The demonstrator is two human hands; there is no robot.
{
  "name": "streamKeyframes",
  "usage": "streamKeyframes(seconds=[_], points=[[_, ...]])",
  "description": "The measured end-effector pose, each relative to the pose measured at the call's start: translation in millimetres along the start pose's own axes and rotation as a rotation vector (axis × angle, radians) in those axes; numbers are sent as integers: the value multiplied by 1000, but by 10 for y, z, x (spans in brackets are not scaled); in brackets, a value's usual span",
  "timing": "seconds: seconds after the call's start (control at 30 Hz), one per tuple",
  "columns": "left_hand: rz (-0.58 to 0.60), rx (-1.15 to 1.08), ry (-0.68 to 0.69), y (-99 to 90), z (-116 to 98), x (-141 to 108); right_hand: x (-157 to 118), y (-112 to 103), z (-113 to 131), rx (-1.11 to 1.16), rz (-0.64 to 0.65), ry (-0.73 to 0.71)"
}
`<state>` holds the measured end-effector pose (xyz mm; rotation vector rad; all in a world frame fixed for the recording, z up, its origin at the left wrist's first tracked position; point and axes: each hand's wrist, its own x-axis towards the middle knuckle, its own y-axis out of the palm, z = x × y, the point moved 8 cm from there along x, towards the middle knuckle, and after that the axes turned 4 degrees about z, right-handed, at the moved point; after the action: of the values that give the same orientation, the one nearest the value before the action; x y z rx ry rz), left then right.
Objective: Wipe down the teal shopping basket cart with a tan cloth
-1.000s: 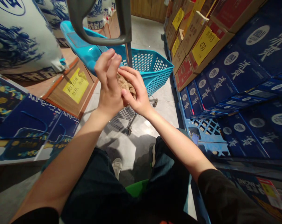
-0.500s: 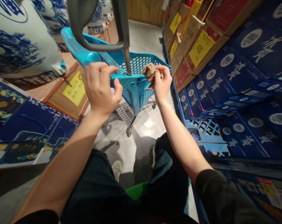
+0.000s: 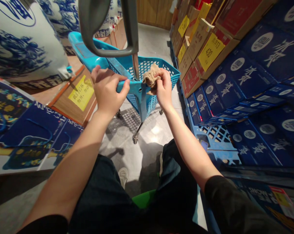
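**Right hand grips a crumpled brown cloth at a blue cart**

In the head view, the cloth sits bunched between the right hand's thumb and fingers, in front of the cart's near rim; whether it touches the plastic, I cannot tell. The left hand is at the rim's left part, fingers loosely bent, thumb and forefinger apart; how firmly it bears on the cart is unclear. A grey handle rises above both hands.

To the left stands a big blue-and-white jar, and nearer the cart a wooden cabinet with 1 yellow notice. To the right are stacked blue boxes; farther back, brown cartons carry yellow tags, 1 reading 430. A blue pallet lies beneath the boxes. Near, between the person's legs, shows 1 green object, partly hidden; 1 pale shoe stands on the floor.
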<state>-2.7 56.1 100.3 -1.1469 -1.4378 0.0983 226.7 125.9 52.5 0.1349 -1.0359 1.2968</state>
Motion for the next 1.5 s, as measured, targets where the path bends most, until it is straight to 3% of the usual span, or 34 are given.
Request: streamKeyframes(seconds=[0.13,0.3,0.4,0.53,0.83,0.93,1.07,1.13,1.27,1.4,1.5], points=[[37,-21,-38,27,38,-27,-47,77,73,56,-6,2],[64,28,-25,0,120,-44,-110,228,127,-6,95,-52],[29,27,-26,-69,165,-38,-101,190,-8,-61,103,-50],[42,8,-8,-87,184,-36,-103,57,-142,-98,14,-23],[-15,-73,27,-174,180,16,-198,248,388,-65,93,-155],[5,-88,11,-157,236,46,-163,175,265,-93,111,-154],[36,-113,9,-107,332,52,-132,2,-105,-166,66,14],[27,-105,10,-81,357,35,-154,-19,-162,-172,52,56],[58,-89,45,54,249,-13,-224,87,40,-131,81,-6],[164,-76,24,233,-4,-61,-262,182,210,-100,158,-50],[176,-80,-8,258,-201,-95,-270,191,251,-102,170,-76]])
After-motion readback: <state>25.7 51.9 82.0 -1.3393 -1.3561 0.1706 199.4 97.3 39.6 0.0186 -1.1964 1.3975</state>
